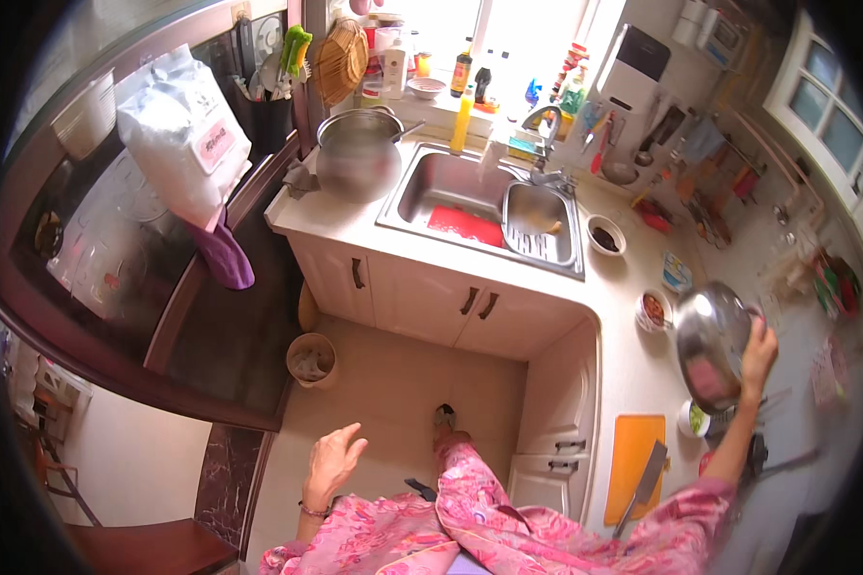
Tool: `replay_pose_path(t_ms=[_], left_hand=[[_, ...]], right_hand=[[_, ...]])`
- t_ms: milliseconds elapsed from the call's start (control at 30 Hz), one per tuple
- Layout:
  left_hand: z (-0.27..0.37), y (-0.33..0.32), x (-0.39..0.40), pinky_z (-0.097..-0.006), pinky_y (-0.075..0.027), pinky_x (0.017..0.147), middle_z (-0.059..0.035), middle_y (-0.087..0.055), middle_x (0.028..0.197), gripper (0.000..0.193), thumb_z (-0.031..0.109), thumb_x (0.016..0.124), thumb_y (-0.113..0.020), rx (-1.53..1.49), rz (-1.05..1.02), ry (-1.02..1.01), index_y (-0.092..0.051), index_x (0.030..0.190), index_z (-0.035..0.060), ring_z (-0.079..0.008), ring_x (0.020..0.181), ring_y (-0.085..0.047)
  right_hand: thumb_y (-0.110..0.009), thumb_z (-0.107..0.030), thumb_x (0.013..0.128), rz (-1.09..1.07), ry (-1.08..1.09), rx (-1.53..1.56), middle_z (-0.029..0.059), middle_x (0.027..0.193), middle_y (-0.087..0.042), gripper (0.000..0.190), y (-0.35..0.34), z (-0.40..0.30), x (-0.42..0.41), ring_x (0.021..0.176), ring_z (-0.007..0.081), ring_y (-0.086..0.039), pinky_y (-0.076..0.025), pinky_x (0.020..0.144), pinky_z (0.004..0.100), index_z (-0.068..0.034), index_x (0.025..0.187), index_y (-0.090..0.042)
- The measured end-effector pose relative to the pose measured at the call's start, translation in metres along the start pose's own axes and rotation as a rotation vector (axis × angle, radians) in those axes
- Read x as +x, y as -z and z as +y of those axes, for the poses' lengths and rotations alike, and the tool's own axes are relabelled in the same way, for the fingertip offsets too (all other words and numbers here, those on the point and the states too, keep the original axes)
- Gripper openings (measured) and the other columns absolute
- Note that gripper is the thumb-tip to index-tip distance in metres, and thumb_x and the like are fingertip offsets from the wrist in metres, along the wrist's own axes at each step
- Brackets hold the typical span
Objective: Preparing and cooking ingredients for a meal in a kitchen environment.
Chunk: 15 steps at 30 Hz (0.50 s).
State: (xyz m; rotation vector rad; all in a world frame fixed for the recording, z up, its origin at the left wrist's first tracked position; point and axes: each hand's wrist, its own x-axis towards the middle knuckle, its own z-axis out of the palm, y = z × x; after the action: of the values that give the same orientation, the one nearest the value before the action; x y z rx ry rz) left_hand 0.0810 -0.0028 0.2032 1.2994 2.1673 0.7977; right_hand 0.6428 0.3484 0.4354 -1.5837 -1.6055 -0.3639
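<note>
At the right, my right hand (761, 352) grips the edge of a shiny, round stainless steel bowl or lid (708, 348); which of the two is hard to tell. It is tilted above the right counter, beside a small bowl of reddish-brown food (651, 310) and a small bowl of chopped greens (694, 419). My left hand (334, 460) hangs over the floor, holding nothing, thumb apart from the fingers. Nearer to me on the counter, a cleaver (647, 478) lies across an orange cutting board (622, 460).
A steel sink (431, 190) holds a red board (467, 224) and a drainer basket (539, 215). On its left stands a large pot (359, 162). A bowl with dark contents (605, 236) is at the corner. Cabinets (417, 302) and a waste bin (311, 359) border the floor.
</note>
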Motion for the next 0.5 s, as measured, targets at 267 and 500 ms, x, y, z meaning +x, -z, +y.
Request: replay_pose_path(t_ms=[267, 500], left_hand=[[0.043, 0.031, 0.117, -0.0403, -0.049, 0.079, -0.0196, -0.064, 0.102, 0.036, 0.021, 0.084, -0.062, -0.099, 0.226, 0.203, -0.061, 0.113, 0.0010, -0.0347, 0.092, -0.062], [0.029, 0.048, 0.194, -0.0394, -0.049, 0.074, -0.0198, -0.065, 0.098, 0.035, 0.017, 0.084, -0.063, -0.126, 0.320, 0.301, -0.060, 0.114, -0.0004, -0.0321, 0.082, -0.062]], right_hand=[[-0.056, -0.033, 0.092, -0.435, -0.352, 1.064, -0.0070, 0.058, -0.040, 0.031, -0.265, -0.167, 0.136, 0.048, 0.0019, -0.036, -0.028, 0.042, 0.0195, -0.015, 0.068, -0.045], [-0.047, -0.022, 0.096, -0.561, -0.487, 1.357, 0.0053, 0.080, -0.061, 0.025, -0.374, -0.303, 0.185, 0.067, 0.0119, -0.059, -0.051, 0.055, 0.0252, -0.001, 0.095, -0.061]])
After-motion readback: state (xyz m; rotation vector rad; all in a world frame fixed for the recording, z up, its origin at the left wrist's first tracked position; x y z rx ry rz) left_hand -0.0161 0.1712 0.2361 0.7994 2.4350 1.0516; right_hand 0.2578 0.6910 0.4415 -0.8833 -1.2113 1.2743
